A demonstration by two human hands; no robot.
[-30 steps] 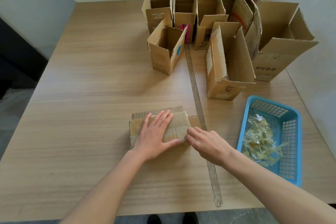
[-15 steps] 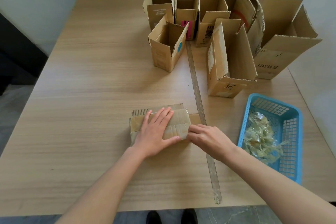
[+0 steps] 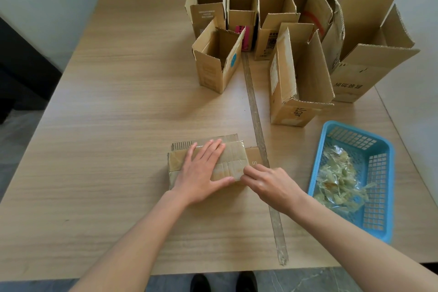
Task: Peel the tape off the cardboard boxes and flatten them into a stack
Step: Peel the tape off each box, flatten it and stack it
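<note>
Box: flattened carton [image 3: 208,161] lying on the counter [image 3: 118,125] near its front edge, tape [image 3: 233,157] glossy across its upper face.
Left hand: left hand [image 3: 201,173] laid flat on the box, fingers [image 3: 211,149] straight and spread, pressing it down and grasping nothing.
Right hand: right hand [image 3: 270,182] at the box's right end, fingers [image 3: 248,170] curled with the tips at the tape's edge; they appear to pinch or pick at that edge, though no lifted strip shows.
Change: over the last second the right hand's tips have crept from the lower right corner to the tape edge beside the left thumb; the left hand has stayed planted, and the box has not shifted.
Meaning: judged as the start of a peel; the tape end is being worked loose, not yet drawn off.
Remaining boxes: cartons [image 3: 296,71] standing open at the far right of the counter, well apart from the hands, none flattened, so most of the task is likely ahead.
Basket: blue basket [image 3: 384,173] right of the right hand, holding crumpled tape scraps [image 3: 339,182].
Strip: long tape strip [image 3: 258,125] lying on the counter, running from the cartons to the front edge.
</note>
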